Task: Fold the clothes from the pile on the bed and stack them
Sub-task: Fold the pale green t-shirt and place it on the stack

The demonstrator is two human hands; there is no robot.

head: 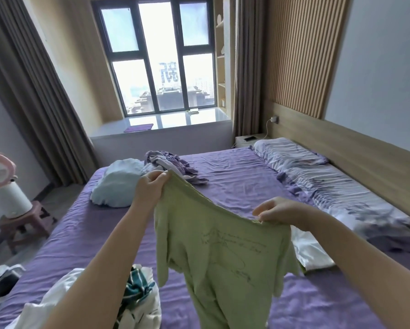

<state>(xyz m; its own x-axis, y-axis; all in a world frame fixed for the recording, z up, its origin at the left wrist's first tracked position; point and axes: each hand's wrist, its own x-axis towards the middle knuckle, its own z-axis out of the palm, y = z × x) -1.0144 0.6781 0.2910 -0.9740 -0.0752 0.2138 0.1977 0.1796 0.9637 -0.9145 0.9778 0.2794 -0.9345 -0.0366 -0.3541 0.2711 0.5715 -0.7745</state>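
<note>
Holding green shirt (223, 252) up over purple bed (234, 176): your left hand (151, 188) and right hand (284, 211) each pinch top edge.

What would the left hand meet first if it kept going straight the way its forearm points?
Probably the crumpled purple and white garment lying on the bed just beyond the left hand, which pinches the green shirt. The light blue bundle sits just to its left. Depth is unclear from this view.
</note>
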